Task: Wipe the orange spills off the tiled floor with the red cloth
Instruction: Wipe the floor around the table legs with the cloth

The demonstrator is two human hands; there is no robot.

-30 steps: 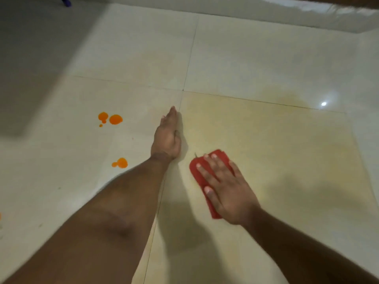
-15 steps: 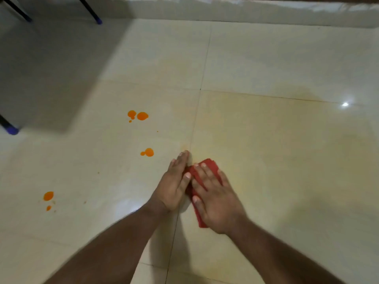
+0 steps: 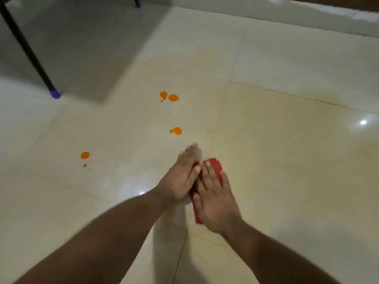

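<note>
The right hand (image 3: 215, 201) presses the red cloth (image 3: 214, 167) flat on the tiled floor (image 3: 287, 160), fingers (image 3: 211, 171) straight and spread. The left hand (image 3: 182, 177) lies flat just beside it, fingers straight and together. Orange spills (image 3: 176, 130) sit ahead of the left fingertips, untouched.

Two hands side by side, low down.
Left hand (image 3: 180, 177) and right hand (image 3: 213, 199) lie flat, fingers straight, arms stretched forward.
</note>
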